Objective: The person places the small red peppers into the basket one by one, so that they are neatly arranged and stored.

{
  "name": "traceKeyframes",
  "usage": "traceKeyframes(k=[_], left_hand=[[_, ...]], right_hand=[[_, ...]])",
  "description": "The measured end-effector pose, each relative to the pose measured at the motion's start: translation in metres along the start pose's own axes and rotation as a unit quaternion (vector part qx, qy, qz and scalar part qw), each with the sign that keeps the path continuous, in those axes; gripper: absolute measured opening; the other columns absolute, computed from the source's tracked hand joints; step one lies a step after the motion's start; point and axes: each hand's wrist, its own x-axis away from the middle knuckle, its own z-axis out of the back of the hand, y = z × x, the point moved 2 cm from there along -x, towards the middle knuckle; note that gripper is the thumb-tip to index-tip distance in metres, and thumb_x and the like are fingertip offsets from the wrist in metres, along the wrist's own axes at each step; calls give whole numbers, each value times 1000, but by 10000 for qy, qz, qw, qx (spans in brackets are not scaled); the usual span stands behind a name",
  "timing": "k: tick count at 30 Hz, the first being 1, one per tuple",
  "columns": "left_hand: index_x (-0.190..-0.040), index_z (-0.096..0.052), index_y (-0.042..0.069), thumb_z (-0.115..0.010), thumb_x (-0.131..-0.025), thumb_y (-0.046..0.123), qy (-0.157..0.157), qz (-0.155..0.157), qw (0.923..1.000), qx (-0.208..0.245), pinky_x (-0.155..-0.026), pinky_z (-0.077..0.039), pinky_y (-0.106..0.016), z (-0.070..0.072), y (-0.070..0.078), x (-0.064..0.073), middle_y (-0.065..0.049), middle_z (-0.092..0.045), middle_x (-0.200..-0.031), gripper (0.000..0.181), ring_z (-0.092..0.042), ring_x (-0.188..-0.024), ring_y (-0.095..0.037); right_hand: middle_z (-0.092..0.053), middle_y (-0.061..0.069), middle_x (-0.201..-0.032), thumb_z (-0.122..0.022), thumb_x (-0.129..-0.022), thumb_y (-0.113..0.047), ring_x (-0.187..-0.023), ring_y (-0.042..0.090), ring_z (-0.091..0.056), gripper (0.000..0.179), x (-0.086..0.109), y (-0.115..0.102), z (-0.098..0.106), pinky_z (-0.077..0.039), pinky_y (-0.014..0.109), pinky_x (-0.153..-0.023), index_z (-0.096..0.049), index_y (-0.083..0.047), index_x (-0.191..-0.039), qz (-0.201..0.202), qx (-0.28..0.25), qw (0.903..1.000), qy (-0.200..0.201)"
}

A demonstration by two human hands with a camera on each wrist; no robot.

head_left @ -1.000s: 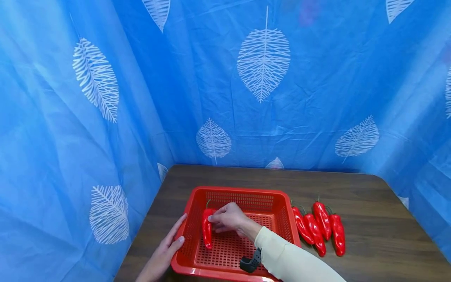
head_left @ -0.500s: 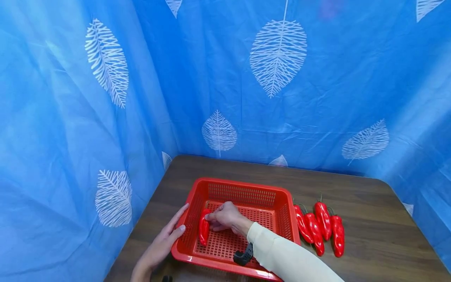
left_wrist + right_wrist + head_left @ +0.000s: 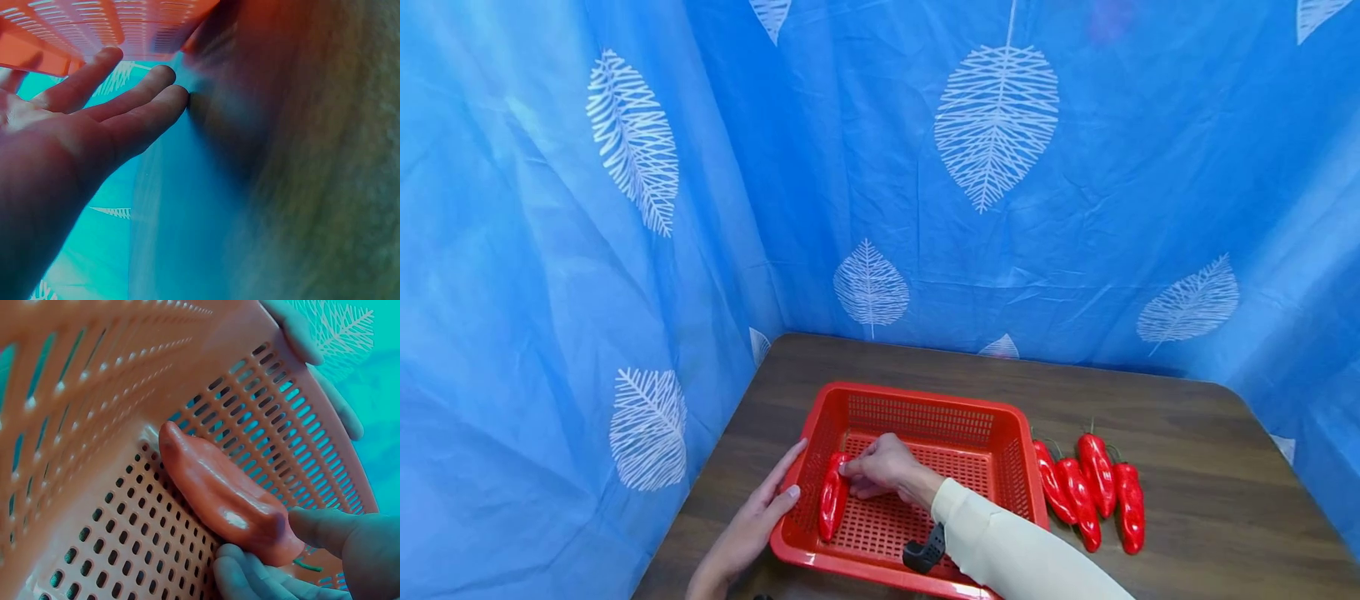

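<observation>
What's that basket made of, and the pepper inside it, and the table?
Basket: molded plastic, slightly glossy, judging by its even red colour and regular slots. Pepper: glossy, with sharp highlights; perhaps plastic, possibly real. Table: wood or wood-look laminate, low sheen, with visible grain.

The head view is bright and mostly sharp; the blue curtain pales toward both sides and darkens near the table's far right corner; glints dot the red peppers and the basket's near rim; the left wrist view is murkier, the left hand shadowed, the frame's right half blurred; the right wrist view is teal-tinted, the held pepper catching a highlight.
</observation>
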Motion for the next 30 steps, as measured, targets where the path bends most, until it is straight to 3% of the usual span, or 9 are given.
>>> traceKeyframes(k=[10, 30], left_hand=[[-175, -20, 39, -55, -115, 34, 296, -16, 9995, -103, -113, -57, -56, -6, 0, -3, -18, -12, -184, 70, -30, -162, -54], [-177, -16, 34, -54, -115, 34, 287, -42, 9996, -38, -110, -59, -54, -14, -1, -8, -22, -12, -183, 73, -36, -159, -54]], right_hand=[[-83, 19, -92, -82, -98, -14, -85, 33, -84, 16, 7, -6, 8, -70, 43, -75, -83, 2, -99, 219, 345, 9991, -94], [-82, 25, -107, -81, -99, -16, -101, 39, -82, 27, 21, -15, 46, -70, 49, -85, -80, 8, -112, 540, 221, 9965, -592]])
